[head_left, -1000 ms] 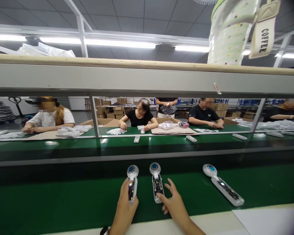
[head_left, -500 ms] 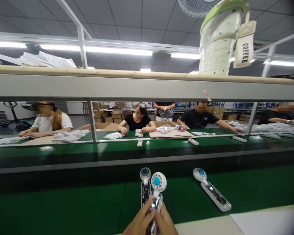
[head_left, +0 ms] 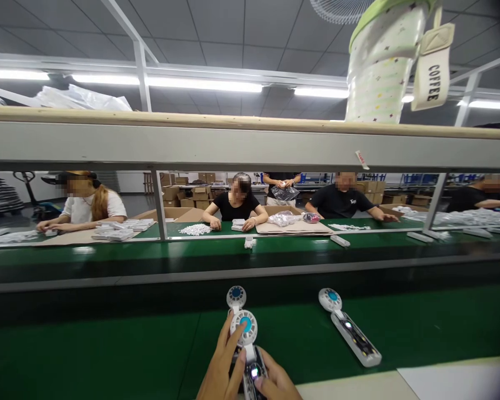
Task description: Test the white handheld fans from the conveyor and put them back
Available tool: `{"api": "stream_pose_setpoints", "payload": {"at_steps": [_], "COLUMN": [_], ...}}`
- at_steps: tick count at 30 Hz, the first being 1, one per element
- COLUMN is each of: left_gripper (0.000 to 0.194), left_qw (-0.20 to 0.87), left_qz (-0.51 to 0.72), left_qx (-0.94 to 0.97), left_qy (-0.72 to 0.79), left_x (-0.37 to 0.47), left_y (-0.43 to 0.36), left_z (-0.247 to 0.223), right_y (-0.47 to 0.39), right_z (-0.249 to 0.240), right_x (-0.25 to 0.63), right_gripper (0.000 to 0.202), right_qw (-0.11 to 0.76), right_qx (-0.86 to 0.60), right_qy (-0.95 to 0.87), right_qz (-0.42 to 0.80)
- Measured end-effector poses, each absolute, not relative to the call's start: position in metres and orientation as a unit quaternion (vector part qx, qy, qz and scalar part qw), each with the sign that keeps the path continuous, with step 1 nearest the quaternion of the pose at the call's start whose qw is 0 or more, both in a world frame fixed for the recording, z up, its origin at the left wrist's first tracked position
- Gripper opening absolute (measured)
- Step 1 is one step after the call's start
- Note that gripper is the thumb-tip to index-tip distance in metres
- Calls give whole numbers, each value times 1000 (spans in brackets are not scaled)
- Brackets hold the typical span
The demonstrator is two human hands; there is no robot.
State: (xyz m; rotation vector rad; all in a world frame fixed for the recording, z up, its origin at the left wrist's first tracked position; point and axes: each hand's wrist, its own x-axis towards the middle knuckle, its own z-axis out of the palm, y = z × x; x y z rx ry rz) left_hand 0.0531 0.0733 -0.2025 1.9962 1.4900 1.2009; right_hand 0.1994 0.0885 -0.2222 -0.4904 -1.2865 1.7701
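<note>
Near the bottom centre, a white device with a round vented head, a blue centre and an open body showing a lit circuit is held between both hands. My left hand has its fingers on the device's head and neck. My right hand grips the body, thumb near the light. Just behind it lies a similar device with a darker blue centre, its body mostly hidden by my left hand. A third device lies tilted on the green surface to the right, its light on.
A white sheet lies at the lower right edge. Beyond a metal rail, a green belt carries white casings. A shelf crosses above, holding a cup. Several people work opposite.
The held device has moved left and lower, and my left fingers have come up onto its round head. The other two devices appear slightly further left. Casings on the far belt have shifted right.
</note>
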Motion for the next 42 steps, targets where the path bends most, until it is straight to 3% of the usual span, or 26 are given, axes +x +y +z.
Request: {"api": "stream_pose_setpoints", "payload": {"at_steps": [23,31,42], "left_gripper": [42,43,44], "left_qw": [133,157,175], "left_qz": [427,438,425], "left_qx": [710,706,699], "left_qy": [544,534,548], "left_x": [54,56,54], "left_y": [71,70,74], "left_z": [-203,-201,-205], "right_y": [83,86,92], "right_z": [-213,-232,-234], "right_x": [197,200,201], "right_gripper": [66,76,87], "right_qw": [428,427,402], "right_qx": [-142,-199,-117], "right_qy": [-555,-545,-518], "right_qz": [699,694,746]}}
